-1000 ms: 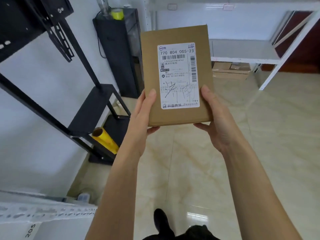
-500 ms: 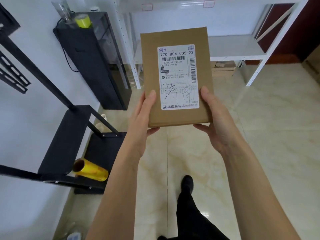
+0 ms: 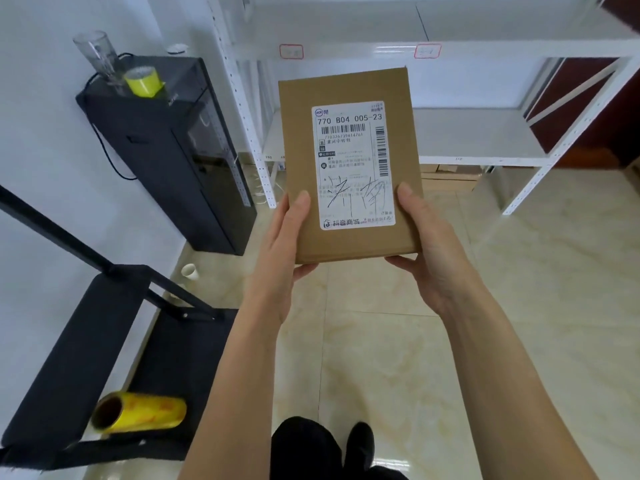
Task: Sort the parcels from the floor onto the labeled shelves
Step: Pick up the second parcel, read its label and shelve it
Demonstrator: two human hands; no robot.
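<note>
A flat parcel (image 3: 349, 164) is held upright, label (image 3: 353, 164) toward the camera, by 2 hands: the left hand (image 3: 280, 261) and right hand (image 3: 429, 258) each grasp a lower corner, thumbs on the front face, remaining fingers hidden behind and beneath. Beyond the fingertips stands a white rack (image 3: 485, 140) with 2 red-bordered tags (image 3: 427, 50) on its upper beam; the visible tiers appear bare. Judged stage: the parcel is lifted and its label is being read; choosing a tier and placing remain. Other parcels are not seen here.
</note>
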